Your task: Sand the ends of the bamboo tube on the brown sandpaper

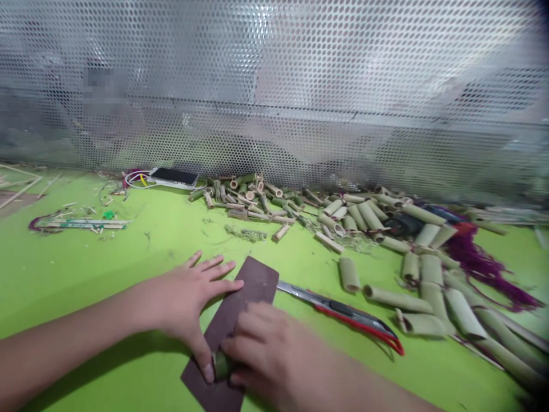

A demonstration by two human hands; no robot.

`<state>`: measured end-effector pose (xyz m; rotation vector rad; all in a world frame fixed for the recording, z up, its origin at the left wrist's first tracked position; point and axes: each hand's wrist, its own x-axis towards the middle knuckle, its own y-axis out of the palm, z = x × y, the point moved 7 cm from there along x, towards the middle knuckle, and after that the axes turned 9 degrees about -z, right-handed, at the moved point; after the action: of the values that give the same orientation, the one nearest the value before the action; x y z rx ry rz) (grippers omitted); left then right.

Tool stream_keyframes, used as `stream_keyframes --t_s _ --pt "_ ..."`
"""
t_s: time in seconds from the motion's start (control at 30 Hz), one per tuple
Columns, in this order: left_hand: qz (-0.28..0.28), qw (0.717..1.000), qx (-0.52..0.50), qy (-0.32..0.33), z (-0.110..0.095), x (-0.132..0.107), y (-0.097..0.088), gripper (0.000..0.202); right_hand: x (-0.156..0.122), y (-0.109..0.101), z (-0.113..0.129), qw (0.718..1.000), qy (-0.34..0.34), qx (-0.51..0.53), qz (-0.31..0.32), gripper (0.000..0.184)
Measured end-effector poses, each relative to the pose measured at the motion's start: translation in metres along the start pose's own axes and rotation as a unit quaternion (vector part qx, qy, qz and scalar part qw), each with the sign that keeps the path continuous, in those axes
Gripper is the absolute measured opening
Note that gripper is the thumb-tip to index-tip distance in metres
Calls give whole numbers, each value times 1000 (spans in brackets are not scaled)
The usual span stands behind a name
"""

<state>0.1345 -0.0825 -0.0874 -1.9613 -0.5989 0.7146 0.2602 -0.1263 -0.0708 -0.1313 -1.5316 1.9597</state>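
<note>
A dark brown abrasive sheet point(253, 286) lies on the green tabletop point(86, 274) in front of me. My left hand point(189, 297) rests flat on its left edge, fingers spread, thumb down near the sheet's lower part. My right hand point(274, 355) is closed around a short green bamboo piece point(221, 364), pressing it onto the sheet beside my left thumb. The right hand is blurred by motion.
A red-handled utility knife point(347, 313) lies just right of the sheet. Several cut bamboo tubes point(429, 269) are heaped at right, smaller offcuts point(253, 200) at the back. A phone point(174, 177) with cable sits by the perforated metal screen point(274, 86). Purple fibres point(480, 263) lie at far right.
</note>
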Motion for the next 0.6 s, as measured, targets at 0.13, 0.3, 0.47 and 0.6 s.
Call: stream_keyframes --t_s 0.13,0.3,0.47,0.6 --pt "1 1000 -10 -3 1 0 0 132 0 -6 -15 994 88 -57 -31 14" --pt "-5 1000 -4 -12 2 -1 -1 133 4 -3 -7 999 30 -29 -5 16" --pt "8 1000 0 -23 3 -3 -1 134 3 3 1 999 18 -29 11 15" --pt "9 1000 -1 -27 6 -3 0 134 1 -6 -12 994 80 -66 -39 16"
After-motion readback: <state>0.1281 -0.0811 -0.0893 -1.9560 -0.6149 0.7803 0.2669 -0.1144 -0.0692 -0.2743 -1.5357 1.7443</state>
